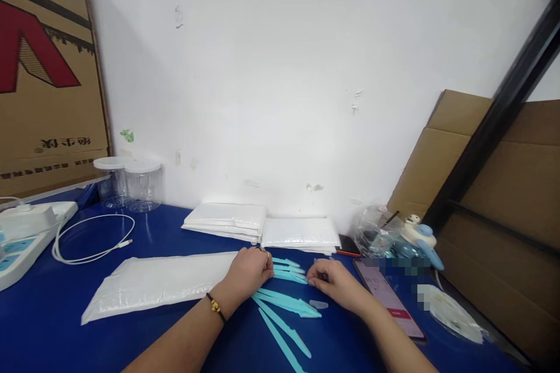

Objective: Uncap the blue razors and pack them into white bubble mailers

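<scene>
Several thin turquoise plastic tools (289, 303) lie fanned out on the blue table in the middle. My left hand (251, 271), with a ring and a dark bracelet, is closed at the left ends of the upper tools, its fingertips pinched on them. My right hand (330, 281) is at the right tips of the same tools, thumb and forefinger curled close together; what they hold, if anything, is too small to name. A long white padded envelope (153, 282) lies partly behind my left hand. A small translucent cap (318, 304) rests below my right hand.
Stacks of white envelopes (227, 218) stand against the wall. A phone (387, 297) lies at right, near a plastic bag (371, 230) and a figurine (419, 236). Clear jars (143, 186), a white cable (94, 253) and a power strip (26, 245) are at left.
</scene>
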{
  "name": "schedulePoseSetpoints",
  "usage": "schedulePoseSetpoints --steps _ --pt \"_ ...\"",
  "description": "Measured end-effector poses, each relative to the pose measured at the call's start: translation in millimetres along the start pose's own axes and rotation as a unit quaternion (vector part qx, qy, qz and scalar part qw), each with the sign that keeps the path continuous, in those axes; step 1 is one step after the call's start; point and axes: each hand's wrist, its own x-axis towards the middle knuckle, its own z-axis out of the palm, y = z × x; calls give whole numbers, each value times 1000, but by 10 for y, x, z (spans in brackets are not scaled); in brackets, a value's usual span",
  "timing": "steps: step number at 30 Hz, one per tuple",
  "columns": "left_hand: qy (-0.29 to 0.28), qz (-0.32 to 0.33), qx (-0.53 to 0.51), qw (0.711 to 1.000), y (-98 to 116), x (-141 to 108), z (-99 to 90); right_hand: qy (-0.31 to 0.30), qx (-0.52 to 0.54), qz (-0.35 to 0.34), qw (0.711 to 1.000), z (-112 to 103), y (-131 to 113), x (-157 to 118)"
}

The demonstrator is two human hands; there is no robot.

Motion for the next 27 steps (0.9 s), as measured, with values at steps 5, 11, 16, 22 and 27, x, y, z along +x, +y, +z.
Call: schedulePoseSetpoints --steps 5,11,16,22,27 --pt "-9 3 -18 1000 41 -6 3 17 14 -7 1000 89 -39 30" --pt "2 -5 7 1000 72 -19 20 52 24 -15 998 87 -39 76" --pt "0 2 6 1000 58 -14 24 82 19 16 996 -94 72 18" --pt "-2 1 -24 1000 47 0 3 7 -16 32 999 -49 47 -27" --pt "-14 2 -34 999 41 14 22 6 -4 26 1000 46 11 11"
